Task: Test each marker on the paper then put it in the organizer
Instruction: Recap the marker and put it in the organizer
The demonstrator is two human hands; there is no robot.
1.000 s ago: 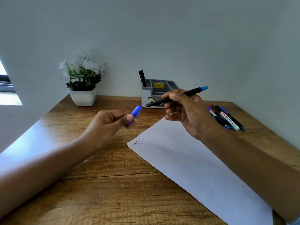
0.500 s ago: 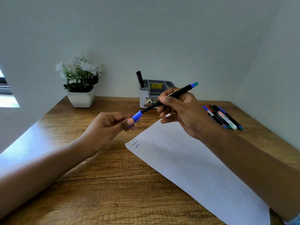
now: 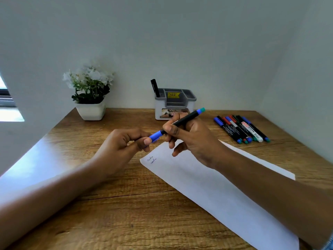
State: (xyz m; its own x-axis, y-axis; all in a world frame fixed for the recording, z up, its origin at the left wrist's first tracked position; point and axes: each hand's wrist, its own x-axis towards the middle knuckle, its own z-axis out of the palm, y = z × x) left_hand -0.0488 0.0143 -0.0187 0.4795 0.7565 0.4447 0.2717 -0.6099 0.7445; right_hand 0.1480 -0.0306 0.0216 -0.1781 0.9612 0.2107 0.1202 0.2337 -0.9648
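Marker: a slim black barrel (image 3: 182,121) with a blue band and a teal end at its upper right tip, slanting across the middle of the frame above the desk (image 3: 126,204).
Cap: bright blue (image 3: 155,136), meeting the barrel's lower left end.
Left hand: centre left (image 3: 122,147), thumb and fingers pinching the cap.
Right hand: centre right (image 3: 191,138), fingers curled round the barrel just beside the cap, the two hands almost touching.
Paper: a white sheet (image 3: 216,192) lying flat, running from the centre to the lower right.
Handwriting: two short lines in blue ink (image 3: 151,160) at the sheet's upper left corner, too small to read.
Organizer: grey and white (image 3: 175,103), at the back centre against the wall, with a black pen (image 3: 155,87) upright in its left compartment.
Sticker: yellow (image 3: 173,95) inside the organizer, showing 49.00.
Loose markers: a row (image 3: 241,129) at the right, one white with a red label, its text unreadable.
Flower pot: white (image 3: 91,110), upper left.
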